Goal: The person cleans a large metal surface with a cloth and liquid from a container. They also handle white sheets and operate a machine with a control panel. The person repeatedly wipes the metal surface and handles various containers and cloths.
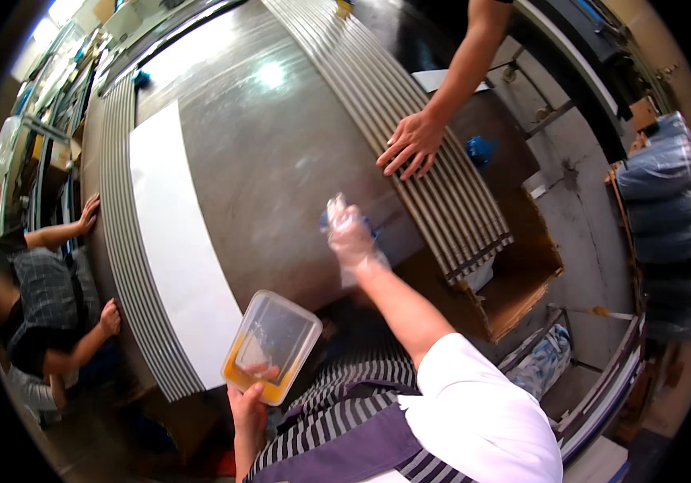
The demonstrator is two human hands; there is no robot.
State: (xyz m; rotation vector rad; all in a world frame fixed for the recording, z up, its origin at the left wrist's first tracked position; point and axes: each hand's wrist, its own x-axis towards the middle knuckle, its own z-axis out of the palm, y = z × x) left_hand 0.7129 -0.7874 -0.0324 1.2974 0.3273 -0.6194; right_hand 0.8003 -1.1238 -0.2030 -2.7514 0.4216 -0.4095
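Note:
My left hand [249,414] grips the lower edge of a clear rectangular plastic tub [285,330], tilted, with yellow-orange liquid pooled toward its lower end. In a clear plastic glove, my right hand [351,235] is over the dark, smooth tabletop [273,153] with its fingers closed on a blue wad [372,229]. Most of that wad is hidden under the glove, so its material is unclear. To its right, a co-worker's bare hand [414,143] lies spread on a row of long grey metal strips [377,88].
A long white sheet [172,217] lies left of the bare tabletop. Beyond it runs another row of grey strips [132,241], beside a second person [51,310] at the table's edge. An open cardboard box [526,278] stands below the right strips. Another blue wad [480,150] lies nearby.

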